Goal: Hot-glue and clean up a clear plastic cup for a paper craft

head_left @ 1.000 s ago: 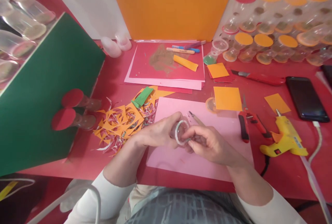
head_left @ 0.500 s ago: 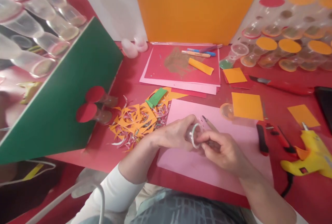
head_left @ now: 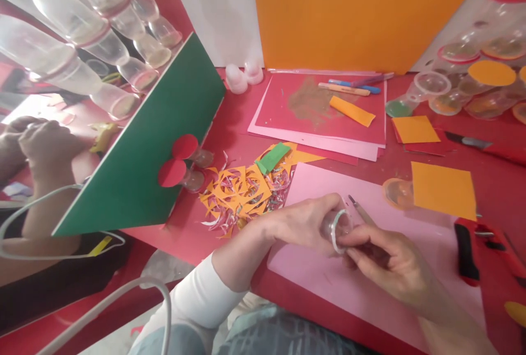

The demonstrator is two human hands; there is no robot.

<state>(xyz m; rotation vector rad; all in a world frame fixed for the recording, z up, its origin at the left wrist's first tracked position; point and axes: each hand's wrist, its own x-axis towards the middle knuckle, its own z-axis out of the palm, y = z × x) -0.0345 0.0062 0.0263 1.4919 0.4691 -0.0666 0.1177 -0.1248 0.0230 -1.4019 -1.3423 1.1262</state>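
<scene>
My left hand is wrapped round a small clear plastic cup, whose whitish rim faces my right hand. Thumb and fingers of my right hand are pinched at that rim, partly inside the opening. A slim tool with a dark pointed tip sticks out behind my right fingers; its lower end is hidden, and I cannot tell whether that hand holds it. Both hands are above a pink sheet. Orange paper offcuts lie left of it, a green paper piece on top.
A green board stands on the left, beside two red-topped bottles. Behind it are clear bottles and a co-worker's hands. To the right are an orange square, a red-black tool, a cutter knife and several orange-topped containers.
My view has swung left, so things appear further right, and a co-worker's hands and arm now show at the left. Both hands keep their grip at the cup with little change.
</scene>
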